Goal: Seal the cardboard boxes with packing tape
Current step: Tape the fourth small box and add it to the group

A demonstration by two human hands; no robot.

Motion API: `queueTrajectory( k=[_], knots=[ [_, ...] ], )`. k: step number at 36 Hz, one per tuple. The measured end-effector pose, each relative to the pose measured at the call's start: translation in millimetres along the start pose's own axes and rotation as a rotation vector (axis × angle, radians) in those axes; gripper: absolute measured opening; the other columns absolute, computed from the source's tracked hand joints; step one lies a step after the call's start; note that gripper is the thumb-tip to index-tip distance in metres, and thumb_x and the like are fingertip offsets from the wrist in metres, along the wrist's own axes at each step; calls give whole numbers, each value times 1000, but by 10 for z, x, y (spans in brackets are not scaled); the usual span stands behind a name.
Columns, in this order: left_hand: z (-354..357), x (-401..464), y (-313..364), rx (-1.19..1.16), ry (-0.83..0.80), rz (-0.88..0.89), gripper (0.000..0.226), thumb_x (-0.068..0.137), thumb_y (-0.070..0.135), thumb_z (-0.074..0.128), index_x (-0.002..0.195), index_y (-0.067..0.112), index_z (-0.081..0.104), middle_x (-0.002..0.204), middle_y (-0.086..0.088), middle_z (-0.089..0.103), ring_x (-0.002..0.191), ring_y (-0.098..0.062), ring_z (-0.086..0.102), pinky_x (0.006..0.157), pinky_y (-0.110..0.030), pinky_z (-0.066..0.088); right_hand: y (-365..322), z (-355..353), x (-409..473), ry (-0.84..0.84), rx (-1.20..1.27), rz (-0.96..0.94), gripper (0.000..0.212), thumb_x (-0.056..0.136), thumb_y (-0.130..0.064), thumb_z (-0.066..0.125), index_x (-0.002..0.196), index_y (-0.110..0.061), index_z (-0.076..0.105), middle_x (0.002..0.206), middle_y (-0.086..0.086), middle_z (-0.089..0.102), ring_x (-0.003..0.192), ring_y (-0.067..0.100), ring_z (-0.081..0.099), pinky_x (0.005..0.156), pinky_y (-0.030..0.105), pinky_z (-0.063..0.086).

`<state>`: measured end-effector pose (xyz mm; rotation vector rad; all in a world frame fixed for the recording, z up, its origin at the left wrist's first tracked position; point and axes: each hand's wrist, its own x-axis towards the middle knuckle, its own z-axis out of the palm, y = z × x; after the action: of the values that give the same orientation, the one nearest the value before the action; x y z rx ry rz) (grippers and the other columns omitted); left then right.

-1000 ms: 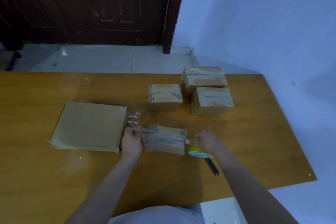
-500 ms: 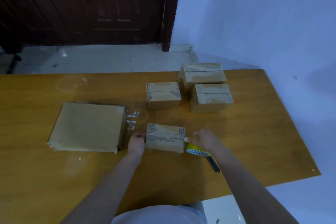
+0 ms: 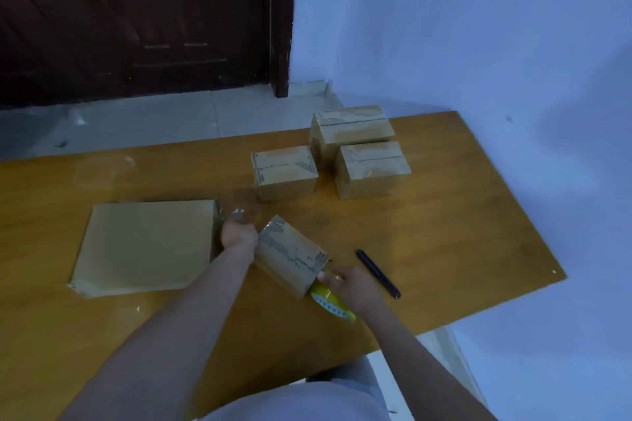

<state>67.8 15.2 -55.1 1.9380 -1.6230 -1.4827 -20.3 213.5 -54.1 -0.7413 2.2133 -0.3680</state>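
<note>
Below frame centre, taping the small box.
Left hand grips its end; right hand holds the tape roll; next, press tape flat.

yellow tape roll; tan boxes; black pen

Small box now skewed, pen uncovered.

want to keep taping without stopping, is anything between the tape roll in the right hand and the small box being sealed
Nothing visible stands between them. The right hand holds the yellow tape roll right against the near end of the small box, while the left hand grips its far end. The black pen lies off to the right.
</note>
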Motion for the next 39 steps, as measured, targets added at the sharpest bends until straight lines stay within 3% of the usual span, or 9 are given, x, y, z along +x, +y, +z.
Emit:
queueTrajectory(
  k=[4, 8, 10, 16, 20, 26, 30, 34, 39],
  knots=[
    [30, 35, -3, 54, 161, 393, 16, 96, 6, 48, 107, -1, 56, 109, -17, 54, 95, -27, 54, 86, -35, 42, -53, 181, -110, 79, 191, -5, 47, 95, -51, 43, 58, -23, 32, 55, -7, 32, 48, 5, 30, 45, 20, 20],
    [59, -414, -160, 266, 65, 945, 13, 96, 14, 46, 96, 9, 58, 97, -7, 52, 88, -24, 51, 77, -39, 46, -30, 271, -161, 49, 491, -1, 40, 93, -43, 50, 69, -10, 54, 66, 0, 48, 62, 12, 47, 61, 27, 36],
    [100, -635, -320, 466, -73, 1063, 21, 95, 23, 43, 102, 12, 60, 104, -5, 53, 99, -25, 52, 85, -40, 45, 9, 260, -199, 18, 655, -23, 30, 84, -30, 55, 74, -2, 58, 69, 0, 51, 67, 12, 50, 67, 31, 37],
    [185, -839, -761, 816, -296, 981, 67, 96, 56, 27, 149, 15, 26, 152, 0, 26, 143, -21, 17, 116, -36, 22, 228, 237, -322, -42, 610, -80, 24, 95, -23, 56, 71, -19, 57, 61, -16, 49, 58, -3, 45, 57, 12, 34],
    [215, -785, -848, 748, -258, 993, 77, 89, 64, 20, 144, 13, 39, 145, -3, 40, 138, -25, 30, 113, -43, 29, 268, 224, -260, 48, 373, -73, 28, 93, -36, 56, 74, -14, 59, 60, -9, 47, 55, 1, 43, 53, 17, 32],
    [290, -731, -951, 722, -160, 1057, 68, 91, 62, 32, 134, 11, 47, 135, -6, 48, 128, -25, 41, 110, -43, 33, 141, 227, -271, 96, -80, 13, 44, 96, -44, 45, 60, -23, 34, 58, -7, 38, 53, 7, 38, 45, 17, 28],
    [274, -702, -978, 747, -176, 1100, 75, 90, 67, 28, 138, 11, 42, 136, -6, 47, 129, -22, 33, 114, -38, 11, 60, 270, -307, 89, -152, 120, 45, 97, -48, 38, 62, -23, 30, 60, -3, 38, 69, 19, 48, 53, 27, 33],
    [300, -697, -994, 780, -165, 1090, 76, 88, 66, 32, 140, 12, 40, 137, -6, 46, 130, -23, 33, 115, -39, 11, 7, 282, -299, 70, -167, 121, 43, 100, -46, 29, 71, -16, 36, 67, 3, 49, 80, 29, 56, 62, 27, 33],
    [307, -719, -974, 807, -161, 1074, 78, 82, 64, 36, 140, 12, 39, 136, -6, 46, 130, -23, 34, 114, -41, 12, 127, 178, -306, 0, 184, 29, 42, 102, -40, 27, 84, -12, 52, 82, 8, 55, 87, 26, 53, 74, 34, 37]
  ],
)
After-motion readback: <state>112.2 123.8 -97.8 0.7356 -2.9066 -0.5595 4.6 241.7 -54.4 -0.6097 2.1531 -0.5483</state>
